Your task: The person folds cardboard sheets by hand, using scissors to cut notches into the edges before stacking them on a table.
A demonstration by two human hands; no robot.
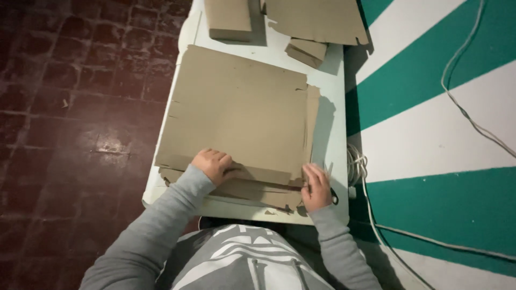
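A stack of flat brown cardboard sheets [242, 113] lies on a narrow white table [333, 91]. My left hand [214, 164] rests curled on the stack's near left edge, fingers bent around a sheet's edge. My right hand [316, 187] presses flat on the near right corner, fingers together, next to a dark object [334, 196] on the table that is too hidden to tell apart. Lower sheets stick out unevenly under both hands.
Folded cardboard pieces [228, 19] and a larger sheet [317, 19] lie at the table's far end, with a small folded piece [306, 51]. Dark red tiled floor [70, 107] is left; a green-and-white striped surface [430, 96] with a white cable [467, 113] is right.
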